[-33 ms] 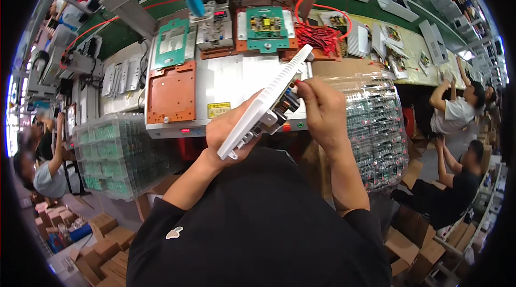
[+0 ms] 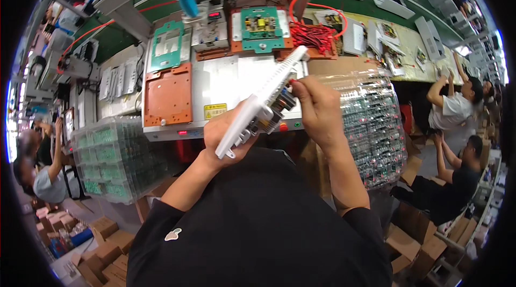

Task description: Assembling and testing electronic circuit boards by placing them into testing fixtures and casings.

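Note:
A white ribbed housing (image 2: 244, 120) with a circuit board (image 2: 284, 101) fitted in its right-facing side is held tilted above the bench's front edge. My left hand (image 2: 219, 131) grips the housing from behind and below, its fingers mostly hidden by it. At the board's upper end, the thumb and fingers of my right hand (image 2: 321, 105) are closed around a small red piece (image 2: 292, 81), perhaps a wire end or plug. Most of that piece is covered by the fingers.
On the white machine bed (image 2: 226, 83) sit an orange fixture plate (image 2: 168, 99) and a green fixture (image 2: 262, 44) with a board. Behind lie red-and-black wires (image 2: 313, 40). Clear trays of boards flank me, the left stack (image 2: 105, 160) and right stack (image 2: 371, 126). Other people work either side.
The whole view has shifted slightly, with the bench a little further left. The housing has turned a bit, and both hands keep their hold.

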The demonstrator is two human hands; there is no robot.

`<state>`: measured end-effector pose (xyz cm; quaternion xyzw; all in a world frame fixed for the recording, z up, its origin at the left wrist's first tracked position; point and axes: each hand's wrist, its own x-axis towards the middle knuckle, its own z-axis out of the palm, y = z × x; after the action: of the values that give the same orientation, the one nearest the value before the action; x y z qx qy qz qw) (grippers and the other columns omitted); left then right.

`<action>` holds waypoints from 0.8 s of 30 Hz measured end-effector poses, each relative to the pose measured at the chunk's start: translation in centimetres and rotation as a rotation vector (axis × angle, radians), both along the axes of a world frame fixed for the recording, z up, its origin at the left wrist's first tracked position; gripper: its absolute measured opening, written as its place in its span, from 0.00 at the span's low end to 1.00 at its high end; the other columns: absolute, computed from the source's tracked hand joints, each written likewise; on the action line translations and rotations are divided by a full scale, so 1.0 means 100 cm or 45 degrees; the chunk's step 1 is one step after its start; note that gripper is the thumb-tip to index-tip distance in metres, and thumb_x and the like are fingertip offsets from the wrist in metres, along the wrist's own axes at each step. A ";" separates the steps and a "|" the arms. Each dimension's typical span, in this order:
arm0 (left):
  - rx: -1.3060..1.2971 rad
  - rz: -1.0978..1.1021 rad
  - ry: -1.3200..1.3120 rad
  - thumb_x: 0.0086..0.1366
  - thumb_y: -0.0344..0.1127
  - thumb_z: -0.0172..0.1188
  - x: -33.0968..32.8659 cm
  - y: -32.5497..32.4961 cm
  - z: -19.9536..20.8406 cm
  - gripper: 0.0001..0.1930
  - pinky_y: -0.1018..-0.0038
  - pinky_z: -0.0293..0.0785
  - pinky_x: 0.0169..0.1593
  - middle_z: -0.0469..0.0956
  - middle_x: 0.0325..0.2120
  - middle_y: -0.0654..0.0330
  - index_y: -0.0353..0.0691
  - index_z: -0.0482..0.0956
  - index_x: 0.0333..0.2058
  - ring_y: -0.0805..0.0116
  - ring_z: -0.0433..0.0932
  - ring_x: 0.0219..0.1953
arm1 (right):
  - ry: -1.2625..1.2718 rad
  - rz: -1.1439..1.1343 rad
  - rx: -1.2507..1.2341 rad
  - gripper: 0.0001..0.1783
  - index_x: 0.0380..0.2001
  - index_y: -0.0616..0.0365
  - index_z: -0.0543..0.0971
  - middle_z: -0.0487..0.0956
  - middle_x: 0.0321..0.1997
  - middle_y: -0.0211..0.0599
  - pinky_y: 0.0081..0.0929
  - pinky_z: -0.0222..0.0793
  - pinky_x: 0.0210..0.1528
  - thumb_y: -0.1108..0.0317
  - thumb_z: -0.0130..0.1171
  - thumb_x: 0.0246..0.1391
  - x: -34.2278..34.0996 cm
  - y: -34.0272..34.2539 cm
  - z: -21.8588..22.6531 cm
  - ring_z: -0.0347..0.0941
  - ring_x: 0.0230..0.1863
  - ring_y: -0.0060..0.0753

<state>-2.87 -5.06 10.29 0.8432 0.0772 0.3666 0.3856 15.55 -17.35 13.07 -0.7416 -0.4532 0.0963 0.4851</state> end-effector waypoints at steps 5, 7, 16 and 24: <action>-0.636 0.183 0.092 0.55 0.27 0.70 0.008 0.001 -0.031 0.20 0.72 0.78 0.42 0.84 0.36 0.56 0.26 0.78 0.46 0.67 0.83 0.36 | -0.002 0.014 -0.172 0.11 0.34 0.64 0.80 0.77 0.25 0.45 0.34 0.68 0.34 0.67 0.55 0.66 0.014 -0.002 -0.028 0.76 0.29 0.42; -1.053 0.122 -0.011 0.59 0.26 0.68 0.020 0.005 -0.032 0.19 0.75 0.77 0.43 0.81 0.41 0.60 0.29 0.76 0.48 0.71 0.81 0.40 | 0.194 -0.012 -0.161 0.13 0.36 0.64 0.81 0.79 0.30 0.39 0.30 0.69 0.36 0.65 0.54 0.67 0.023 -0.013 -0.034 0.77 0.33 0.32; -1.716 -0.354 0.405 0.69 0.35 0.61 0.081 0.008 -0.045 0.24 0.64 0.81 0.49 0.79 0.47 0.51 0.31 0.67 0.58 0.62 0.81 0.48 | 1.739 -0.207 0.418 0.19 0.52 0.64 0.71 0.81 0.34 0.42 0.26 0.72 0.17 0.62 0.53 0.64 0.015 -0.054 -0.090 0.76 0.17 0.33; -1.473 -0.376 0.620 0.70 0.29 0.58 0.009 -0.009 -0.060 0.20 0.71 0.80 0.49 0.81 0.46 0.52 0.29 0.71 0.58 0.67 0.80 0.48 | 1.680 -0.670 0.940 0.14 0.47 0.71 0.67 0.77 0.40 0.50 0.34 0.76 0.40 0.69 0.39 0.70 0.284 -0.043 -0.223 0.74 0.35 0.41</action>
<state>-1.93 -6.00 4.27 0.5599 0.2308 0.0069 0.7957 43.96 -21.67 -9.23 -0.4056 0.1144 0.2414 0.8741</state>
